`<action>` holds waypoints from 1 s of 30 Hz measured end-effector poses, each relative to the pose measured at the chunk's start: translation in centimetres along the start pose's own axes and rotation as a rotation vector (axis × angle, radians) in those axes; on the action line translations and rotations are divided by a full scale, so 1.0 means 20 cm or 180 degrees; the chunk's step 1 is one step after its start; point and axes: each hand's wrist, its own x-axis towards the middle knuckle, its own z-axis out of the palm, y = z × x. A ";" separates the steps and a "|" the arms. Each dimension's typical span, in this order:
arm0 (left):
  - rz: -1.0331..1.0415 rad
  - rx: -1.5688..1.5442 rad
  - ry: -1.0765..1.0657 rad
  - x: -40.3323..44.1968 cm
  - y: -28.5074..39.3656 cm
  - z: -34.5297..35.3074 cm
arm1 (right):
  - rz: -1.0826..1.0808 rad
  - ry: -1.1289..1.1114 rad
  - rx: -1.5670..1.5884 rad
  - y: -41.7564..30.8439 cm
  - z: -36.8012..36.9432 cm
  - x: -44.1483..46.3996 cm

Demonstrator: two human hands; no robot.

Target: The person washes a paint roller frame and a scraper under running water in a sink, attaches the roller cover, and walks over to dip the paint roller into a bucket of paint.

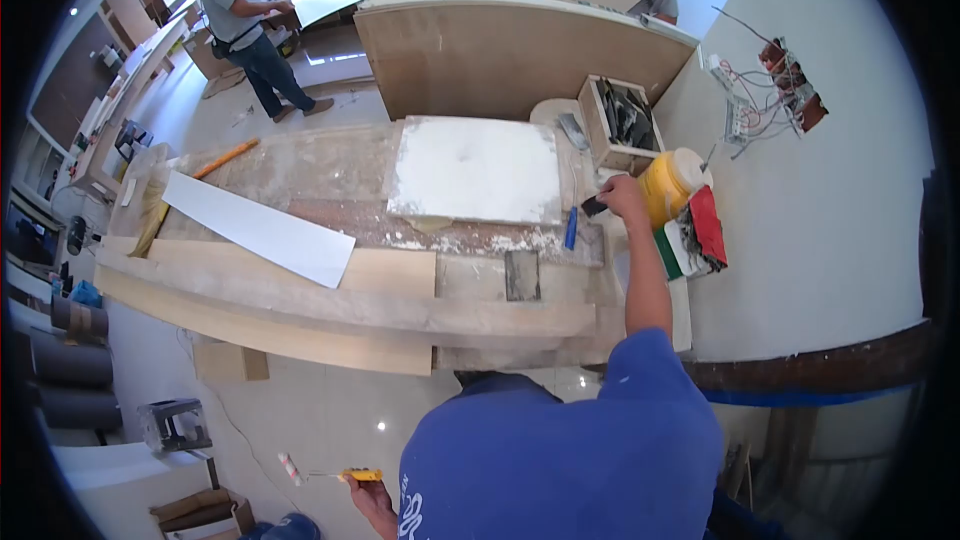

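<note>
My right hand (pixel 627 198) reaches over the right end of the workbench, fingers closed on a small dark block (pixel 595 206) whose kind I cannot make out. Close by stand a yellow tub with a pale lid (pixel 672 185) and a red, white and green box (pixel 700 232). A blue-handled tool (pixel 571 228) lies left of that hand. Low at the left of my blue shirt, my left hand (pixel 372 508) is wrapped round the yellow handle of a small paint roller (pixel 290 469), held above the floor. A white-coated panel (pixel 478 170) lies on the bench.
A wooden box of dark pieces (pixel 622 123) stands at the bench's back right. A white strip (pixel 262 230) and a grey rectangular plate (pixel 522 275) lie on the bench. Loose wires (pixel 745 110) hang from the right wall. A person (pixel 245 25) stands at the back left.
</note>
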 end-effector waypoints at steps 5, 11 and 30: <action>0.0032 -0.0004 0.0213 -0.03 0.01 0.06 | 0.0191 0.2089 0.0258 -0.23 -0.55 0.05; 0.0015 -0.0013 0.0259 0.00 0.03 0.00 | 0.0529 0.1655 -0.0225 -0.03 -0.48 0.42; 0.0454 0.0595 0.1599 -0.32 0.13 -0.80 | -0.3898 -0.3766 0.2170 -2.43 0.14 -1.84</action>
